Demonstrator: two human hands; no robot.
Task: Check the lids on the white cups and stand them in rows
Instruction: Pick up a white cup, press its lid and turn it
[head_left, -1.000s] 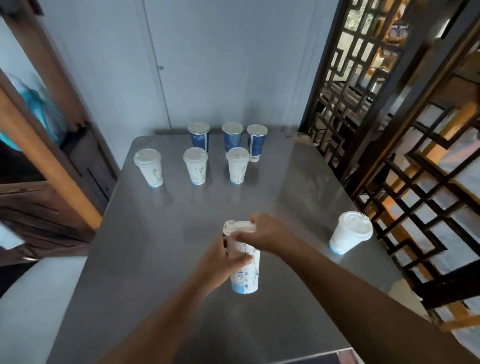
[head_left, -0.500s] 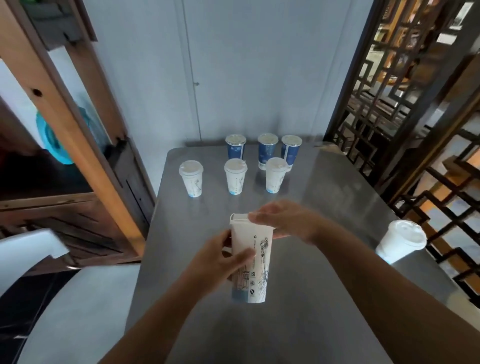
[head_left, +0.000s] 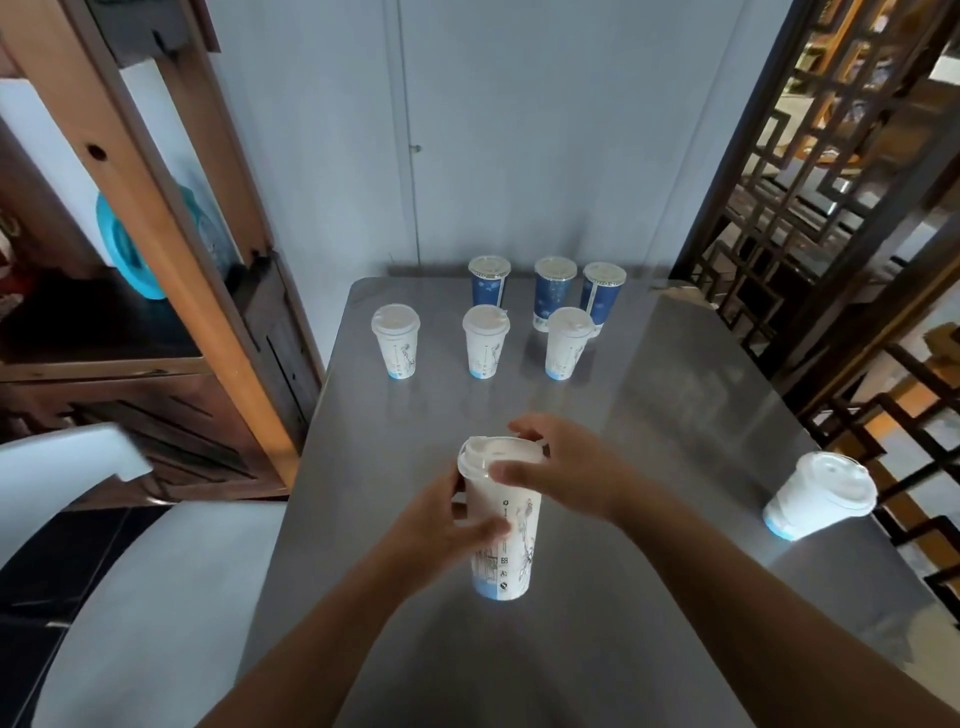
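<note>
A tall white cup (head_left: 506, 551) stands upright on the grey table (head_left: 649, 415) close to me. My left hand (head_left: 447, 525) grips its side. My right hand (head_left: 566, 473) curls over its white lid (head_left: 496, 457), fingers and thumb round the rim. Three white lidded cups stand in a row farther back: one at the left (head_left: 396, 340), one in the middle (head_left: 484, 340), one at the right (head_left: 567, 343). Another white lidded cup (head_left: 818, 493) stands alone near the table's right edge.
Three blue lidded cups (head_left: 553, 291) stand in a row at the table's far edge, by the wall. A wooden cabinet (head_left: 171, 260) is at the left, a dark lattice screen (head_left: 831, 208) at the right. A white chair back (head_left: 62, 467) is at the lower left.
The view has swung leftward, so the table sits more to the right in frame. My right hand has shifted from the cup's upper side onto the lid. My left hand keeps its grip.
</note>
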